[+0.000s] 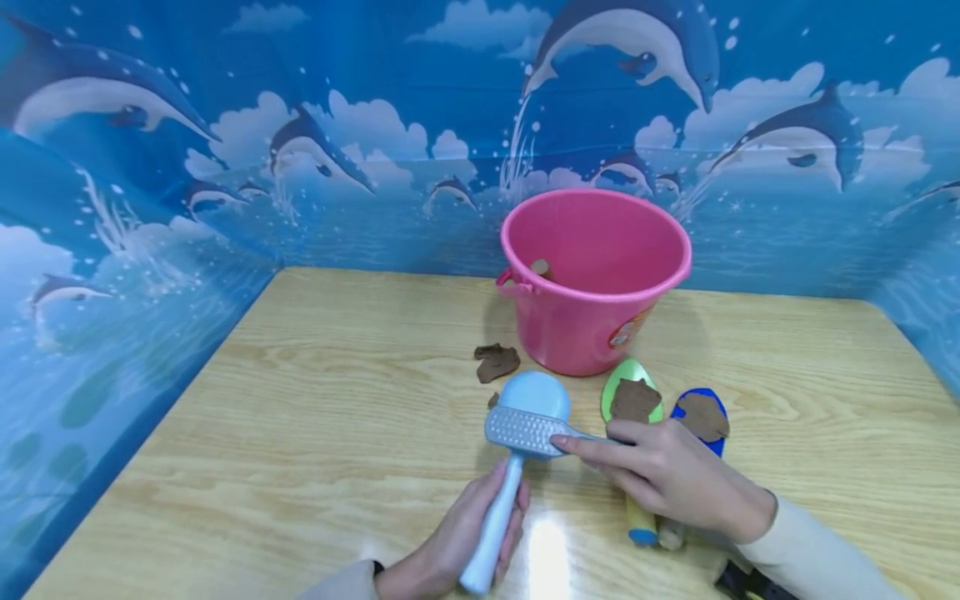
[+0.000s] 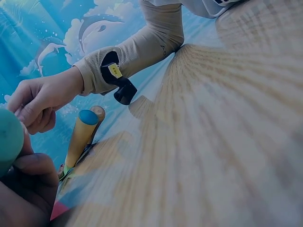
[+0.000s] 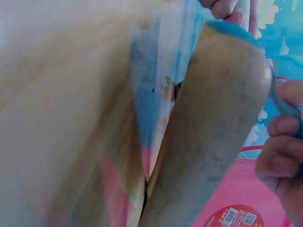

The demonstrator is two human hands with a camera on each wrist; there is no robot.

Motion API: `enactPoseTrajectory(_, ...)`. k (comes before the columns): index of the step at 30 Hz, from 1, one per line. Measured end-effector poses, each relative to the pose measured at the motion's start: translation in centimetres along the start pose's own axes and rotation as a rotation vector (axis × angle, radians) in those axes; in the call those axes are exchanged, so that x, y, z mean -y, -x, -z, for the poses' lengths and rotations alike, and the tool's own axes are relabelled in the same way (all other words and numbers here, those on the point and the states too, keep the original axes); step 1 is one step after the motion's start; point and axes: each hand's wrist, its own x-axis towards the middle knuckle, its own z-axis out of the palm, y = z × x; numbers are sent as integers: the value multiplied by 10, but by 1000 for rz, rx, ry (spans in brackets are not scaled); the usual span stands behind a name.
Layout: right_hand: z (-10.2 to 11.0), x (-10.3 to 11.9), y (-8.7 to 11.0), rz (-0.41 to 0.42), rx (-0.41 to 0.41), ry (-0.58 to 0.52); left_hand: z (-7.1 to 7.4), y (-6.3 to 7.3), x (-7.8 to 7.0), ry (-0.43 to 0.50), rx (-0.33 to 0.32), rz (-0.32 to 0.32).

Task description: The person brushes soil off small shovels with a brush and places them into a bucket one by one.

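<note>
My left hand (image 1: 457,529) grips the handle of a light-blue tool with a flat round head (image 1: 536,393). Across that tool, just below its head, lies a grey-blue tool with a studded head (image 1: 517,429). My right hand (image 1: 667,475) holds the studded tool by its handle, index finger stretched along the head. Beneath the right hand are a green shovel (image 1: 611,385) and a blue shovel (image 1: 714,447), each bearing flat brown clay (image 1: 636,402). Their handles point toward me; one yellow handle (image 2: 78,137) has a blue end. In the right wrist view, a blurred handle (image 3: 213,118) fills the middle.
Behind the tools stands a pink bucket (image 1: 570,333), with a stick-like end (image 1: 540,267) showing inside. Loose brown clay pieces (image 1: 498,363) lie left of its base on the wood-grain table (image 1: 300,400). A dolphin-print backdrop (image 1: 390,208) encloses the back and sides.
</note>
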Motion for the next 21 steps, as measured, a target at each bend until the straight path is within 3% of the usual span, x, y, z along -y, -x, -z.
enactPoseTrajectory(3, 0, 1, 1, -57, 46, 13, 1, 0, 1, -15, 2, -20)
enactPoseTrajectory(7, 2, 0, 2, -161, 35, 86, 2, -1, 1, -21, 18, -28)
enactPoseTrajectory(11, 3, 1, 0, -70, -8, 61, 2, -1, 2, -44, 26, -28)
enactPoseTrajectory(14, 2, 2, 0, 4, 22, 10, 2, -1, 1, -65, 26, -38)
enactPoseTrajectory(18, 2, 1, 1, -64, 53, 60, 2, -2, 1, -62, 31, -33)
enactPoseTrajectory(21, 2, -1, 2, -87, 27, 94, 2, -2, 1, -48, 33, -16)
